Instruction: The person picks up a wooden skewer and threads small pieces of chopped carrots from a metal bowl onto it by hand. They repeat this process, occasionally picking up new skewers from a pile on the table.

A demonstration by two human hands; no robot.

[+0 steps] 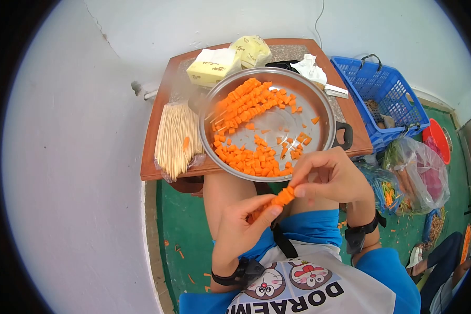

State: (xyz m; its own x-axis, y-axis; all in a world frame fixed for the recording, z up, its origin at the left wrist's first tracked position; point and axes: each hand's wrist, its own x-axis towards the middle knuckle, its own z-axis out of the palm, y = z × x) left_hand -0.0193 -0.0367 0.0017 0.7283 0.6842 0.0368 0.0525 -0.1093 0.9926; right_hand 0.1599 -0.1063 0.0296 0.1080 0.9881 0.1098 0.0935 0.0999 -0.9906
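Just past the near rim of a metal pan (303,118), my left hand (246,222) is closed around a row of orange carrot pieces (283,197). The fingertips of my right hand (327,178) pinch the upper right end of that row. Whether a skewer runs through the row is hidden. Inside the pan, carrot pieces threaded on skewers (243,104) lie at the upper left, and loose carrot cubes (251,159) are heaped along the near side. A bundle of thin wooden skewers (178,138) rests left of the pan, with one carrot piece on it.
The pan stands on a wooden table (154,141). Tissue packs (212,67) sit behind it. At the right are a blue crate (387,97), a red basin (437,141) and plastic bags of vegetables (416,175). Another person's leg (445,259) shows at the lower right.
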